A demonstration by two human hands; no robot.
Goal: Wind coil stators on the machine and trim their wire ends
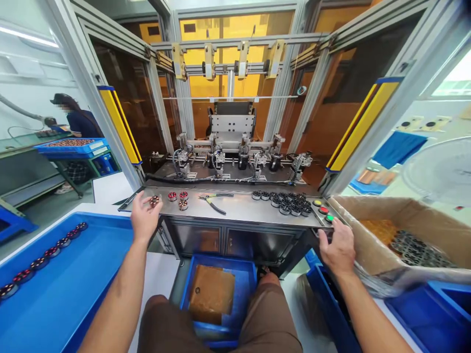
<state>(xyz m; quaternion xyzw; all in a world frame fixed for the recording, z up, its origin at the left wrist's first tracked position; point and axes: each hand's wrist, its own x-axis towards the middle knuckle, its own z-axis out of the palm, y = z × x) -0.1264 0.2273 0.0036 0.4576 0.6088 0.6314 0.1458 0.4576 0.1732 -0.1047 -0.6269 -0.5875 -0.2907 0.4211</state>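
My left hand [144, 215] holds a small round motor stator [154, 201] with red and copper-coloured windings between thumb and fingers, above the left end of the metal work surface. Just right of it, three similar red and copper stators [183, 204] sit on the surface. My right hand [337, 246] is at the right end, thumb apart, its fingertips at the green button [330, 219]; whether they press it I cannot tell. Beside that are a red button [323, 210] and a yellow button [317, 203]. A cluster of black stators [290, 202] lies left of the buttons.
Cutting pliers [214, 202] lie mid-surface. Behind stands a winding machine [233, 128], flanked by yellow posts [119, 125]. A blue tray [73, 274] with a row of stators is at left. A lined carton [353, 208] with black parts stands right. Another person [83, 117] is far left.
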